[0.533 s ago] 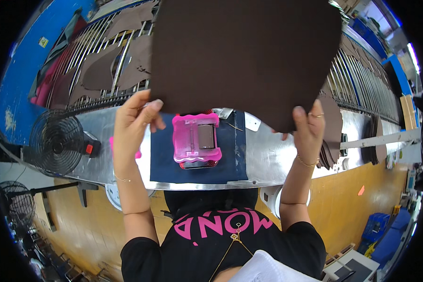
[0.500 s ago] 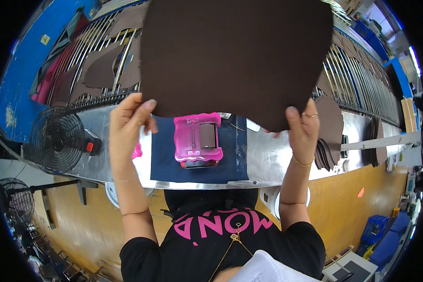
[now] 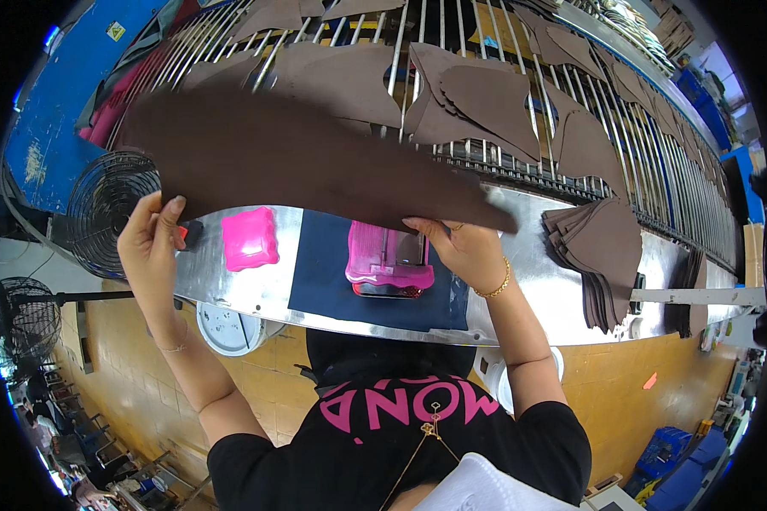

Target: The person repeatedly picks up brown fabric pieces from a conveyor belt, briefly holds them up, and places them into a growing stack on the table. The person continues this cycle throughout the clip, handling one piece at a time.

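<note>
A large dark brown cut sheet (image 3: pixel 315 175), perhaps leather, hangs in front of me above the metal table, tilted and blurred along its far edge. My left hand (image 3: pixel 153 226) pinches its near left corner between thumb and fingers. Near the sheet's right end, my right hand (image 3: pixel 464 251) is closed on the lower edge, thumb on top. Under the sheet, partly hidden by it, stands a pink transparent container (image 3: pixel 371 264) on a dark blue mat (image 3: pixel 324 294). A glossy pink lid-like piece (image 3: pixel 250 239) lies left of the mat.
Beyond the table (image 3: pixel 520 294) runs a rack of metal rods (image 3: pixel 609 128) carrying several brown cut pieces (image 3: pixel 486 98). A fanned stack of brown pieces (image 3: pixel 601 247) lies at the right, by a pale bar (image 3: pixel 699 296). A black wire fan (image 3: pixel 102 217) stands at the left.
The brown sheet has swung down and left from its broad, raised position, uncovering the rack and the brown pieces. Both hands have shifted left, still gripping it.
</note>
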Action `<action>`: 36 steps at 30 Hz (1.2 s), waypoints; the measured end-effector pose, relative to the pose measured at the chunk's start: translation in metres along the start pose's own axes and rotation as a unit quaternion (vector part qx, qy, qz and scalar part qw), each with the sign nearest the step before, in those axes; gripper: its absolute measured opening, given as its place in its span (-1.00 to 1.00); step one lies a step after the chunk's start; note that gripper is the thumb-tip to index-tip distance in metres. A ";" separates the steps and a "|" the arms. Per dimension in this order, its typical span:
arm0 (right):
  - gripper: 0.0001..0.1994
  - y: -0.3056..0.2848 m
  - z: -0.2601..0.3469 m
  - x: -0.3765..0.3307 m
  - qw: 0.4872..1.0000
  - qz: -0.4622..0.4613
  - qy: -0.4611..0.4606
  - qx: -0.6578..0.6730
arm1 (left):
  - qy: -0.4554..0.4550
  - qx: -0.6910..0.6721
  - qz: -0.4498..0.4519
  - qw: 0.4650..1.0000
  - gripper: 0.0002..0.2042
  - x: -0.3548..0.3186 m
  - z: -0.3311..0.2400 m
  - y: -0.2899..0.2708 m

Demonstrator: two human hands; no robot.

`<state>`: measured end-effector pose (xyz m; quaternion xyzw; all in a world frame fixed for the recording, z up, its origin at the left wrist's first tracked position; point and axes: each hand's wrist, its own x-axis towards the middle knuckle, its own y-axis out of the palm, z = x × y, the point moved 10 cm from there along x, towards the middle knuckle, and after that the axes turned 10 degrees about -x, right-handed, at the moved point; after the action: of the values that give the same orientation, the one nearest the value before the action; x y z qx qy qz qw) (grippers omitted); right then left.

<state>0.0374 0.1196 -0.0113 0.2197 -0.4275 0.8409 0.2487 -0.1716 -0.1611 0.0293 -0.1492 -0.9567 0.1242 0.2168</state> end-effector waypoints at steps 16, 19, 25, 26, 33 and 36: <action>-0.79 -0.073 -0.081 -0.127 0.979 0.035 0.200 -0.029 | 0.055 0.015 0.274 0.960 -0.89 -0.044 -0.009 0.175; -0.81 -0.104 -0.106 -0.177 0.954 0.002 0.284 -0.097 | 0.124 -0.027 0.318 0.940 -0.88 -0.053 -0.038 0.212; -0.92 -0.181 -0.122 -0.227 0.895 -0.009 0.418 -0.156 | 0.275 0.004 0.424 0.863 -0.87 -0.085 -0.083 0.281; -0.92 -0.185 -0.127 -0.237 0.887 0.031 0.428 -0.168 | 0.293 0.017 0.438 0.850 -0.87 -0.088 -0.092 0.290; -0.82 -0.220 -0.136 -0.263 0.904 -0.193 0.381 0.016 | 0.454 -0.013 0.341 0.823 -0.96 -0.052 -0.184 0.337; -0.81 -0.253 -0.113 -0.227 0.888 -0.275 0.369 -0.007 | 0.542 0.007 0.243 0.805 -0.90 -0.037 -0.221 0.356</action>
<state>0.3494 0.2902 -0.0501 0.0002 -0.2334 0.7561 0.6114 0.0422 0.1940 0.1011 -0.4178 -0.6151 0.0788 0.6641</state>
